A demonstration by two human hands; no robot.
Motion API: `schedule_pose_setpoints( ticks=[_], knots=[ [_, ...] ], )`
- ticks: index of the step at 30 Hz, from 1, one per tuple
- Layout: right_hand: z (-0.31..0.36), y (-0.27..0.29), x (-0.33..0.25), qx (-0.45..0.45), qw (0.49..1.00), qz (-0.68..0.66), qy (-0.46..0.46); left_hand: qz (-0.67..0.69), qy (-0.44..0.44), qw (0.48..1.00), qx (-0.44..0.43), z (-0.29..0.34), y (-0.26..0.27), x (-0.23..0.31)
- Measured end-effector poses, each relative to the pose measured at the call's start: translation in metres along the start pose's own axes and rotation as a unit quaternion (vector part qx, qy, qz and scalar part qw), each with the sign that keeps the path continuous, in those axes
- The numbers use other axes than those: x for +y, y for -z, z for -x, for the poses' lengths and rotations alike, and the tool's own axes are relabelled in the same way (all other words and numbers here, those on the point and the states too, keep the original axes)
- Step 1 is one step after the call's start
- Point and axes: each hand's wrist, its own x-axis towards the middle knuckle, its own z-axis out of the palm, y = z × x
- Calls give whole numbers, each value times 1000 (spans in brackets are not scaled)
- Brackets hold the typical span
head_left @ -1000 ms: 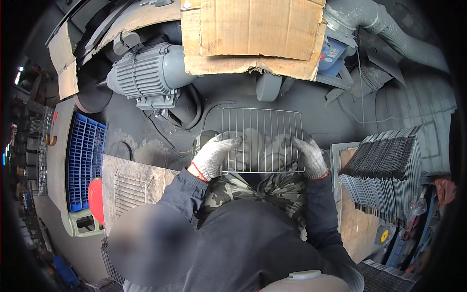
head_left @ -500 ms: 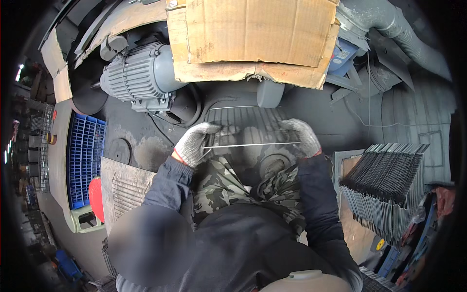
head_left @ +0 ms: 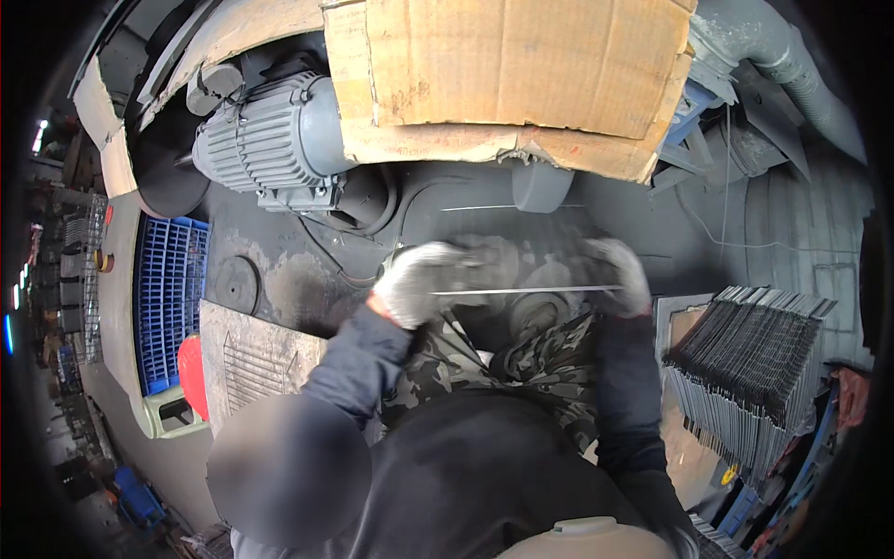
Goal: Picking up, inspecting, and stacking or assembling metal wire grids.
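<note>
My left hand (head_left: 424,284), in a pale knitted work glove, is closed on the left end of a thin-barred wire rack (head_left: 526,291). My right hand (head_left: 619,277), gloved alike, grips the rack's right end. Held level above my camouflage-clad knees, the rack shows its near edge as a bright straight rod. Its inner bars and both sets of fingers are smeared by motion. Just past the rack's far edge, a grey wheel-like part (head_left: 542,186) hangs below a cardboard cover (head_left: 521,65).
A big stack of wire racks (head_left: 750,359) stands at my right. On my left, another rack (head_left: 256,368) lies on a worn board (head_left: 223,326), near a blue plastic crate (head_left: 172,298) and a red round seat (head_left: 191,377). A grey electric motor (head_left: 270,140) sits ahead left.
Both hands and the rack have shifted right and slightly toward me. The rack's inner bars, distinct before, are now blurred. The view itself has also shifted a little.
</note>
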Motion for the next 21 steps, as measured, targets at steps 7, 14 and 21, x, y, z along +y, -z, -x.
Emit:
schedule_pose_setpoints(
  ticks=[7, 14, 21],
  knots=[
    [-60, -119, -92, -109, 654, -674, -326, -53, -145, 979, 135, 145, 70, 31],
    [-12, -84, -123, -116, 700, -637, -302, -43, -145, 988, 25, 156, 56, -18],
    [42, -40, -164, -41, 790, -518, -326, -138, -100, 985, 32, 140, 47, -48]
  ],
)
